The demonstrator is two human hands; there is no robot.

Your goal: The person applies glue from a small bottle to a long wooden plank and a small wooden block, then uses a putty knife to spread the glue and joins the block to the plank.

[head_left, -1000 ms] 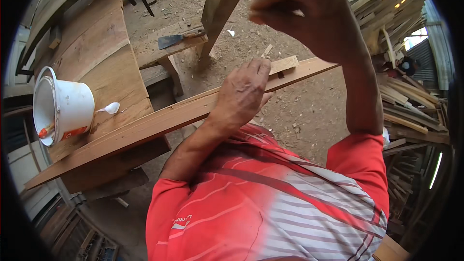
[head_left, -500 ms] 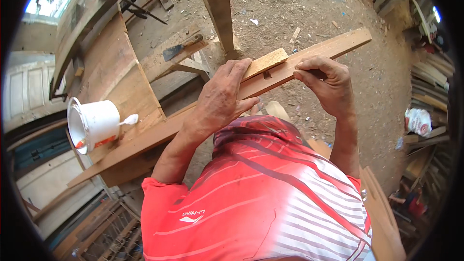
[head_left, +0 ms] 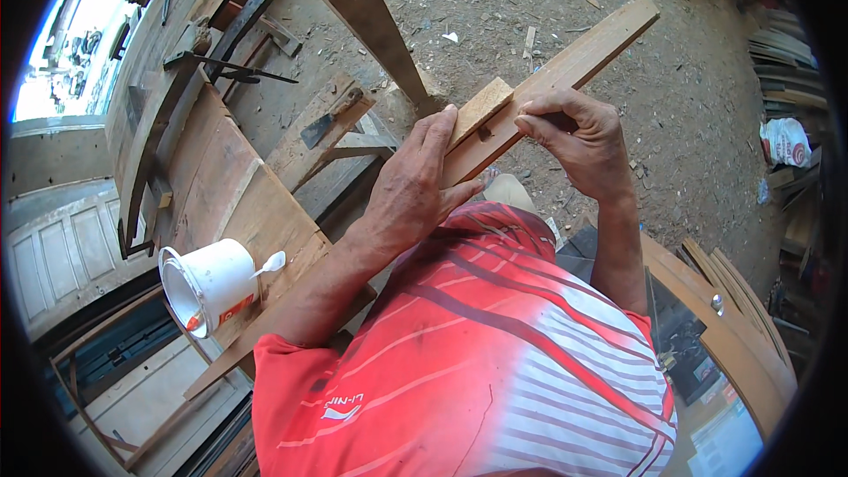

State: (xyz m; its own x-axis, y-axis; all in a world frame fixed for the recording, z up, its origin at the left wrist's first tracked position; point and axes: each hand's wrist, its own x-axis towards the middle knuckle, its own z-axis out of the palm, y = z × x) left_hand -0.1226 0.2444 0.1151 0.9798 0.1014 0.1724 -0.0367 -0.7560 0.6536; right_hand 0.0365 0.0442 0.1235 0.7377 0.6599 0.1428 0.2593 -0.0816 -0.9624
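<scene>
A long wooden plank point(head_left: 587, 49) runs slantwise from lower left to upper right in front of me. A small pale wood block point(head_left: 482, 111) lies along its far edge, beside a dark notch point(head_left: 484, 133) in the plank. My left hand point(head_left: 409, 172) is wrapped over both plank and block, its thumb along the near side. Just right of the notch, my right hand point(head_left: 579, 137) is pinched closed at the plank's near edge. Whatever its fingertips may hold is hidden or too small to name.
To the left, a white bucket point(head_left: 212, 278) and a white plastic spoon point(head_left: 272, 263) are on a wooden bench point(head_left: 291, 228). Beyond lie a broad-bladed tool point(head_left: 329, 119) and a clamp-like metal tool point(head_left: 234, 66). A wooden post point(head_left: 367, 22) stands ahead; stacked boards point(head_left: 791, 62) line the right.
The whole view has shifted and turned, so the plank slants more steeply. My left hand keeps its hold, and my right hand is still pinched beside the notch.
</scene>
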